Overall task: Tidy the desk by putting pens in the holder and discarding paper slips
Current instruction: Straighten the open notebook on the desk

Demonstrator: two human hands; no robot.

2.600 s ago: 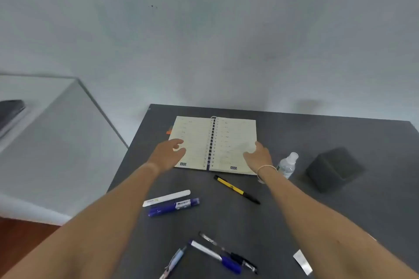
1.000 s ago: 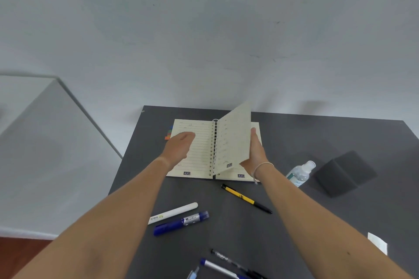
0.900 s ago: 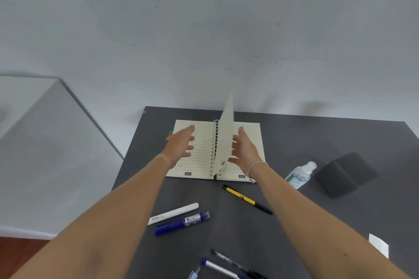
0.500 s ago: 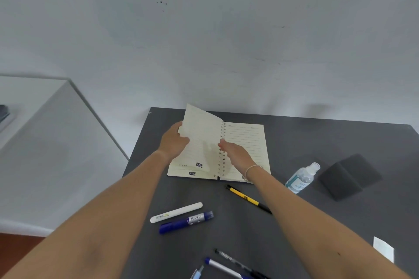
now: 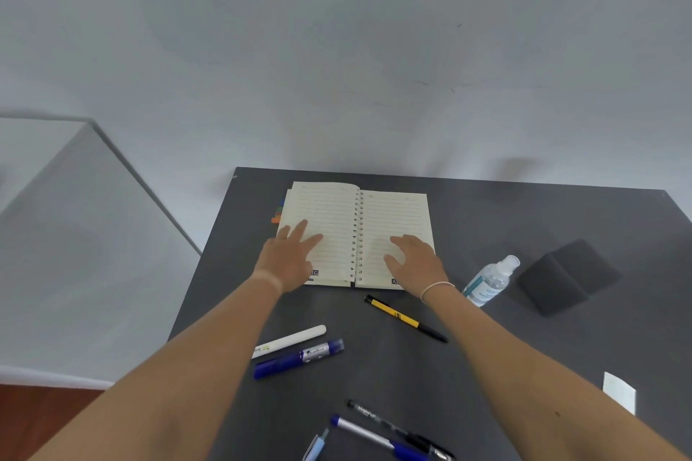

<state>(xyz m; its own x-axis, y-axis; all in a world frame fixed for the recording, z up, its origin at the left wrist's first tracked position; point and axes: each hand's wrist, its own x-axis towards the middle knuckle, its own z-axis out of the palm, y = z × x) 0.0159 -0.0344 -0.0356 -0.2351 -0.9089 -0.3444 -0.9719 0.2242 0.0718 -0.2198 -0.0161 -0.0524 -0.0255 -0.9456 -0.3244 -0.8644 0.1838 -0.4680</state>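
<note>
An open spiral notebook (image 5: pixel 378 213) lies flat on the dark grey desk (image 5: pixel 486 348). My left hand (image 5: pixel 288 258) rests spread on its left page and my right hand (image 5: pixel 413 260) on its right page, both holding nothing. Nearer me lie a yellow-and-black pen (image 5: pixel 406 318), a white pen (image 5: pixel 290 341), a blue marker (image 5: pixel 299 359), and by the bottom edge a black pen (image 5: pixel 378 417), a silver-and-blue pen (image 5: pixel 374 436) and a light-blue pen tip (image 5: pixel 316 445). A white paper slip (image 5: pixel 619 391) lies at the right. A dark grey holder (image 5: pixel 565 277) lies tipped on its side at the right.
A small clear spray bottle (image 5: pixel 488 281) lies between the notebook and the holder. Coloured tabs (image 5: pixel 278 215) stick out at the notebook's left edge. A white wall rises behind the desk. A pale counter (image 5: pixel 56 236) stands to the left, across a gap.
My right hand lifted a page and swung it over the spiral to the left. My left hand received it. Both hands now press flat on the open pages.
</note>
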